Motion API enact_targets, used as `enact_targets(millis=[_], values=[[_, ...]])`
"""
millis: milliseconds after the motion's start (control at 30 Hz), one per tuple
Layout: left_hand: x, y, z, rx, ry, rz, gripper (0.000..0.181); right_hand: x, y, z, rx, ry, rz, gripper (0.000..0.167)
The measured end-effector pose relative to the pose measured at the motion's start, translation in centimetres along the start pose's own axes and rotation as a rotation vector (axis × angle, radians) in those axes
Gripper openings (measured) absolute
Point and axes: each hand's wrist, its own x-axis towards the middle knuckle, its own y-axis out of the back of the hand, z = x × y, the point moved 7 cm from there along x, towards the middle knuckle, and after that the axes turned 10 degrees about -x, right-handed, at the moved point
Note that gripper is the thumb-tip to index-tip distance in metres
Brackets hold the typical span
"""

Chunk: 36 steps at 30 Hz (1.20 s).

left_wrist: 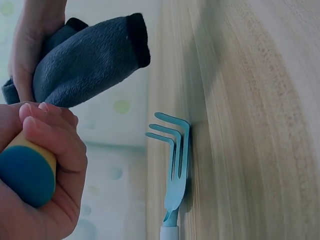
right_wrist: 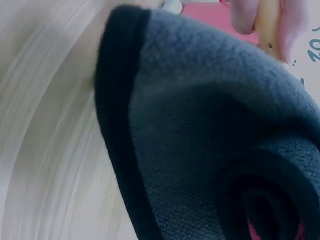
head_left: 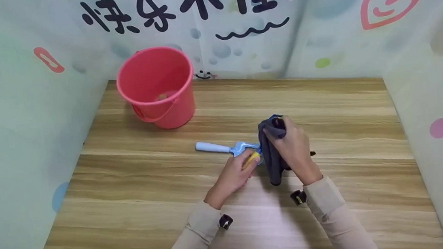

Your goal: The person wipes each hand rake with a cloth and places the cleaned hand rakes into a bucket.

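Note:
My left hand (head_left: 232, 176) grips a yellow handle (head_left: 251, 160). Its blue butt end (left_wrist: 27, 175) pokes out of the fist in the left wrist view. A dark grey cloth (head_left: 271, 152) with black edging hangs bunched in my right hand (head_left: 293, 144), close beside the left. A bit of blue shows at the cloth's top edge; the rest of what the handle belongs to is hidden. On the table just beyond the left hand lies a light blue hand rake (left_wrist: 177, 185), its pale handle (head_left: 212, 147) pointing left. In the right wrist view the cloth (right_wrist: 190, 125) covers most of the picture.
A red bucket (head_left: 177, 112) stands at the back left of the wooden table (head_left: 132, 214), with something small at its bottom. A small dark tip (head_left: 313, 153) shows right of the right hand. Printed cloth walls (head_left: 240, 61) enclose the back and sides.

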Motion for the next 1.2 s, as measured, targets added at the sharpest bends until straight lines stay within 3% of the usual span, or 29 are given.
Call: enact_targets(millis=[100, 200, 533, 800, 1067, 1200], values=[[-0.1, 0.0, 0.3, 0.085, -0.028, 0.025, 0.022, 0.2, 0.1, 0.1, -0.015, -0.043, 0.005, 0.037], [-0.1, -0.1, 0.4, 0.108, -0.015, 0.028, 0.023, 0.3, 0.2, 0.1, -0.03, -0.046, 0.032, 0.035], [-0.2, -0.4, 0.7, 0.09, -0.021, 0.033, 0.021, 0.1, 0.3, -0.1, -0.135, 0.051, 0.177, 0.024], [-0.5, -0.7, 0.5, 0.074, 0.01, 0.02, 0.022, 0.2, 0.1, 0.0, -0.239, 0.113, 0.265, 0.02], [-0.5, -0.6, 0.5, 0.107, 0.064, -0.012, 0.024, -0.1, 0.8, -0.1, -0.247, 0.152, 0.377, 0.017], [-0.5, -0.4, 0.2, 0.086, 0.075, -0.029, 0.027, -0.2, 1.2, 0.5, -0.222, 0.134, 0.385, 0.018]])
